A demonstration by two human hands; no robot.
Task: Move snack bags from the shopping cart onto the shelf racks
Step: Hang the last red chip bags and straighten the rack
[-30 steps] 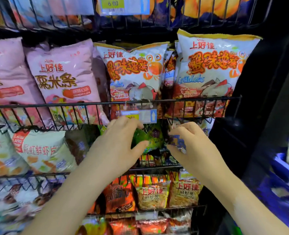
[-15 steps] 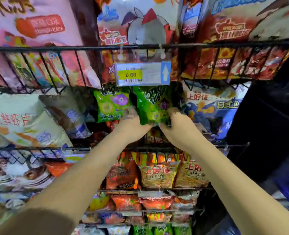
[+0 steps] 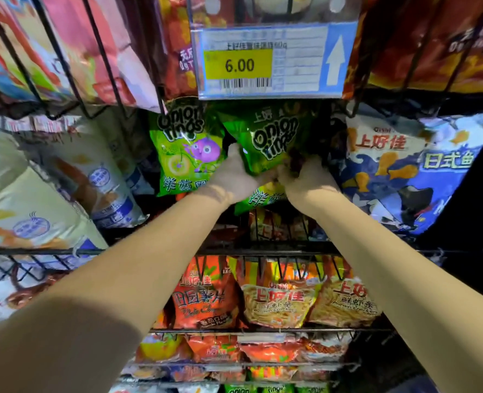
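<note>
A green onion-rings snack bag (image 3: 271, 137) sits in the middle wire rack, tilted to the right. My left hand (image 3: 234, 178) grips its lower left side and my right hand (image 3: 305, 180) grips its lower right side, the two hands nearly touching at the bag's front. A second green onion-rings bag (image 3: 183, 157) stands upright just left of it in the same rack. The black wire rack (image 3: 263, 246) has its front rail below my wrists. The shopping cart is out of view.
A price tag reading 6.00 (image 3: 265, 58) hangs from the upper rack right above the held bag. A blue fish-snack bag (image 3: 404, 171) stands at the right, cream bags (image 3: 50, 194) at the left. Orange and yellow bags (image 3: 277, 296) fill the lower racks.
The view has closed in on the middle rack. Both hands have pushed the green bag deeper under the price tag, and it now leans more to the right.
</note>
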